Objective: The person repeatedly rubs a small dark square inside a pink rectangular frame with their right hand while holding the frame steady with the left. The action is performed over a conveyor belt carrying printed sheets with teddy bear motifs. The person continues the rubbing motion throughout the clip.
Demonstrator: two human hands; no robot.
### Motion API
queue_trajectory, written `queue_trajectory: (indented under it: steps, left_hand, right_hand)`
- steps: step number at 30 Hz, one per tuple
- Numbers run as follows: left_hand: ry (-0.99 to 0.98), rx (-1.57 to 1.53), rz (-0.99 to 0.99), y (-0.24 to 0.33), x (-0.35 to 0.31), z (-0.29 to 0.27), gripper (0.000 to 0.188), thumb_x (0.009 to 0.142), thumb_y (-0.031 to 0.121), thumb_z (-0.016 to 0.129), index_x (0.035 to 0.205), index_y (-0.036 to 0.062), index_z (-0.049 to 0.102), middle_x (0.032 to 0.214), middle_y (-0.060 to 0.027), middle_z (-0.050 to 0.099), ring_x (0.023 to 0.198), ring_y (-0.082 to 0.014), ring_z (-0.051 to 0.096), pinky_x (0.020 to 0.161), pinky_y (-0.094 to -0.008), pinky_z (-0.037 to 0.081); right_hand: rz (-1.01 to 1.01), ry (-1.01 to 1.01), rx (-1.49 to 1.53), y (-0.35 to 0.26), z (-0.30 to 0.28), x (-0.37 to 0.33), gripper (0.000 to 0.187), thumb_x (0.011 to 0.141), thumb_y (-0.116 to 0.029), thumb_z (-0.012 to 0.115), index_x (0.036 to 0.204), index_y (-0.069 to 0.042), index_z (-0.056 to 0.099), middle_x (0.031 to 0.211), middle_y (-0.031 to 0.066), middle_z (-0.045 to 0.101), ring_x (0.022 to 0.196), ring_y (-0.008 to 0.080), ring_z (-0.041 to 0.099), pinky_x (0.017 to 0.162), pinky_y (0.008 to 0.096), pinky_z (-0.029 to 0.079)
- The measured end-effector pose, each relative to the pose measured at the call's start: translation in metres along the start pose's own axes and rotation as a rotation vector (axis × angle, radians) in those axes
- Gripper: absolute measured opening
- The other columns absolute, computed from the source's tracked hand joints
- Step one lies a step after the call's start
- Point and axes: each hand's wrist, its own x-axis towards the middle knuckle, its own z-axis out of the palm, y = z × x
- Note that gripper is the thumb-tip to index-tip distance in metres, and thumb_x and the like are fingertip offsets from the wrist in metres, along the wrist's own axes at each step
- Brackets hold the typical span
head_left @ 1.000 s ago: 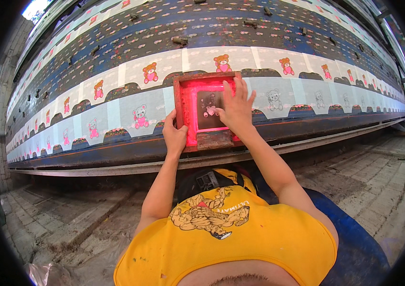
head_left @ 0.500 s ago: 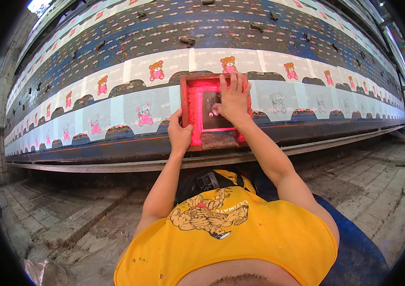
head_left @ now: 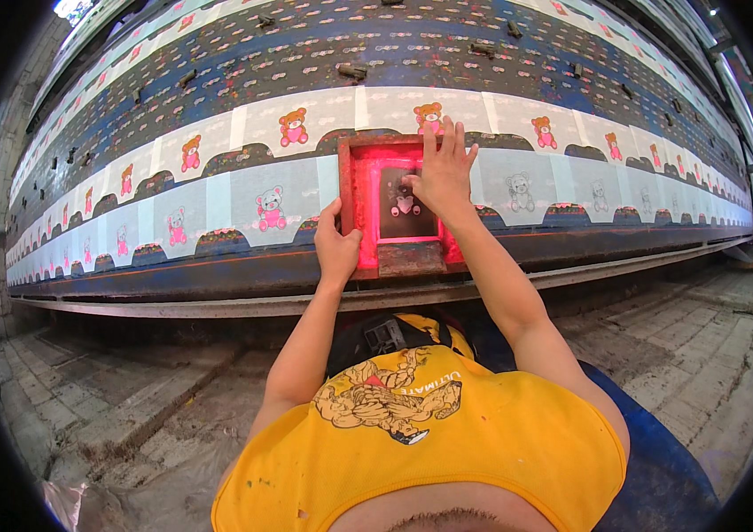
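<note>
A red-stained screen printing frame (head_left: 346, 182), smeared with bright pink ink inside, lies on the row of pale fabric pieces (head_left: 221, 199) along the table's near side. Through its dark mesh window (head_left: 406, 227) a pink bear motif shows. My left hand (head_left: 338, 250) is closed around the frame's left rail, near its lower corner. Over the right rail and upper right corner lies my right hand (head_left: 447, 182), fingers spread and thumb reaching over the window. Much of that rail is hidden beneath it. A brown flat block (head_left: 412, 259) sits across the frame's near end.
Pale pieces left of the frame carry pink-filled bears; on a piece to the right (head_left: 520, 193) the bear is only outlined. Behind runs a white row with brown bears (head_left: 293, 128). Dark small clips (head_left: 352, 71) dot the long table. A metal rail (head_left: 243, 308) edges it.
My right hand has shifted slightly right and up over the frame, uncovering more of the mesh window and its pink motif. My left hand keeps its hold on the left rail.
</note>
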Motion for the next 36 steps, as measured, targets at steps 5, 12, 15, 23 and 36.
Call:
queue_trajectory:
  steps: [5,12,15,23,36]
  left_hand:
    - [-0.002,0.028,0.002,0.001,-0.001,0.001,0.065,0.078,-0.01,0.07,0.141,-0.0075,0.055,0.137,-0.0224,0.064,0.13,-0.0314,0.063,0.112,-0.0386,0.048]
    - [-0.002,0.046,0.001,0.002,-0.002,-0.001,0.065,0.078,-0.009,0.071,0.14,-0.0076,0.055,0.137,-0.0224,0.064,0.129,-0.0319,0.063,0.112,-0.0391,0.048]
    - [0.005,0.047,0.017,0.0,-0.001,-0.001,0.064,0.078,-0.009,0.071,0.14,-0.0077,0.055,0.136,-0.0225,0.064,0.128,-0.0318,0.063,0.111,-0.039,0.049]
    - [0.004,0.066,0.013,0.003,-0.001,0.001,0.065,0.076,-0.009,0.072,0.14,-0.0076,0.056,0.135,-0.0231,0.065,0.128,-0.0319,0.063,0.111,-0.0391,0.049]
    - [0.004,0.006,0.004,-0.002,0.0,0.003,0.065,0.077,-0.009,0.071,0.14,-0.0078,0.056,0.135,-0.0229,0.065,0.127,-0.0315,0.064,0.11,-0.039,0.05]
  right_hand:
    - [-0.023,-0.06,0.03,-0.003,0.005,-0.016,0.112,0.07,-0.038,0.094,0.16,-0.009,0.033,0.167,0.0229,0.02,0.157,0.0485,0.017,0.117,0.0761,0.025]
    - [-0.047,-0.042,0.032,-0.01,0.001,-0.025,0.117,0.066,-0.04,0.096,0.161,-0.009,0.033,0.167,0.0233,0.019,0.158,0.047,0.015,0.119,0.0751,0.023]
    - [-0.037,-0.024,0.06,-0.009,-0.007,-0.021,0.118,0.065,-0.041,0.096,0.161,-0.009,0.033,0.167,0.0235,0.019,0.158,0.0465,0.015,0.119,0.0751,0.023]
    - [-0.08,-0.117,0.01,-0.021,0.016,-0.031,0.117,0.066,-0.041,0.096,0.16,-0.009,0.034,0.168,0.0234,0.019,0.159,0.0463,0.013,0.119,0.075,0.022]
    - [0.267,0.171,0.45,0.07,0.004,-0.029,0.074,0.089,-0.032,0.08,0.147,0.0,0.048,0.134,0.0257,0.059,0.124,0.0399,0.06,0.104,0.0509,0.049]
